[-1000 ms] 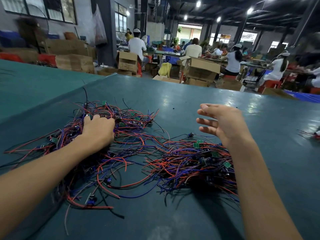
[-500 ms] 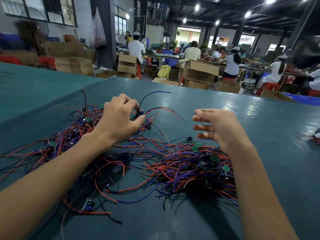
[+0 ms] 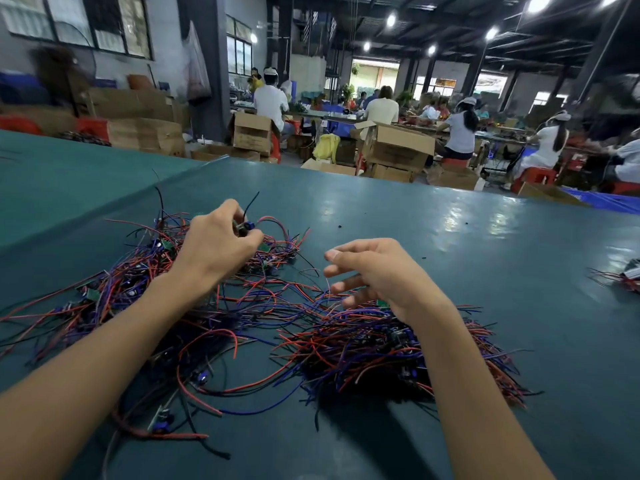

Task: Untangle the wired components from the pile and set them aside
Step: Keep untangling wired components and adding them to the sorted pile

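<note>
A blue wired component is pinched by the left hand above the red-and-blue wire pile. The right hand is held rightward, fingers spread.

Bare table beyond wire pile lies open.

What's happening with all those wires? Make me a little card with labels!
Place: green table
Left hand: pinches a small wired component above the loose tangle
Right hand: fingers loosely curled, holding nothing, over the denser bundle
Wire colours: red, blue, black
Far right: another small wire bunch
</note>
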`<state>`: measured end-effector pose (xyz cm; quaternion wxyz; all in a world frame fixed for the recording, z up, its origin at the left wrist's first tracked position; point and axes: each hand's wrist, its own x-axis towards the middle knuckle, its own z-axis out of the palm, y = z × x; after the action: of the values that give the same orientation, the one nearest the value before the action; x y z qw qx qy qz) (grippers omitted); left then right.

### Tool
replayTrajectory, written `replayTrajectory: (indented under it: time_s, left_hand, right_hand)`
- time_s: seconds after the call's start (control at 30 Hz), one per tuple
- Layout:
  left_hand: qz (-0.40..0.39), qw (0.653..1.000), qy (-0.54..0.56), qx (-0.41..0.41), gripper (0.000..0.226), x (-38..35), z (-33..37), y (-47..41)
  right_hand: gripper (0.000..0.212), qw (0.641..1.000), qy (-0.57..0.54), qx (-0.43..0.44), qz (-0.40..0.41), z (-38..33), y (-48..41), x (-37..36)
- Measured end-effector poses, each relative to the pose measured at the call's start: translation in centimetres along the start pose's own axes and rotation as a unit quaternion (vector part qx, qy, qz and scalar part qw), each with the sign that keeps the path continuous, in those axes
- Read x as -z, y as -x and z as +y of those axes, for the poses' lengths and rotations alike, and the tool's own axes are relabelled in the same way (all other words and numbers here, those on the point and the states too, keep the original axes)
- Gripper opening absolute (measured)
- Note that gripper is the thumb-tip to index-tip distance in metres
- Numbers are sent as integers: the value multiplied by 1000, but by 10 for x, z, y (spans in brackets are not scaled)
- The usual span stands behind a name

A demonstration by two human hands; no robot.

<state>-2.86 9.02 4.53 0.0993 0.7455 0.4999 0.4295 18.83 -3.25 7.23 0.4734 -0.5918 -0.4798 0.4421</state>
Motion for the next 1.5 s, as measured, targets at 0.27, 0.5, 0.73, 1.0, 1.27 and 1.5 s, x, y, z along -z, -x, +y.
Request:
replayTrajectory:
  time_s: [0.27,0.5,0.73,1.0,1.27,1.5]
  left_hand:
    - [12,988,151,28,51,2,18,2]
    - [-161,844,508,70,20,-22,39,48]
    - [-241,729,629,123,27,-35,18,74]
    - [-276,748,587,143,18,-30,12,81]
    - [-313,752,565,132,19,-29,5,85]
    - [-340,730,579,131,15,-25,1,83]
  right_hand:
    - [14,1000,-12,-2,-27,4,-3,-19]
    - [18,993,-82,77,-22,6,-4,-22]
    - [18,996,-28,87,-15,12,-7,-22]
    - [15,989,-74,78,98,7,-5,2]
    - [19,981,-179,-19,75,3,0,27]
    - [30,965,-253,-63,24,-1,-1,26]
